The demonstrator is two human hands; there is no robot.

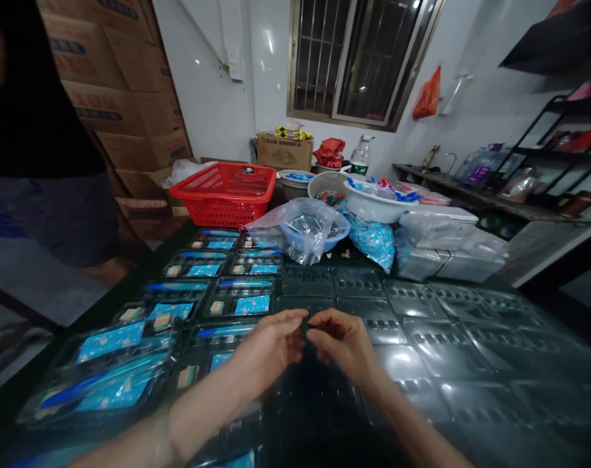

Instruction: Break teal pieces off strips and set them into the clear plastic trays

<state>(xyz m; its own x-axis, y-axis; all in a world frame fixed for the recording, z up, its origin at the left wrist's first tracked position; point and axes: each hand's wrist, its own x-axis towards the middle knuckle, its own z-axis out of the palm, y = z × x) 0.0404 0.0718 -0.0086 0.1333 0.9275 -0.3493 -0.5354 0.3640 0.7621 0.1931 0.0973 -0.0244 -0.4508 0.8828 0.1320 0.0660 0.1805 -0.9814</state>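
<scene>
While I watch from afar, left hand (266, 346) and right hand (344, 342) hang curled, half closed, fingertips almost meeting above clear blister trays (412, 331). Small dark piece (305, 329) sits between them, too small to name; cannot tell if either hand has hold. Filled trays (217, 296) with blue cards (252, 304) just left. Farther: blue bowl (334, 239) in plastic bag (305, 231), white basin (376, 205), red basket (222, 194), stacked cardboard cartons (129, 123), co-worker (41, 130) standing at left.
</scene>
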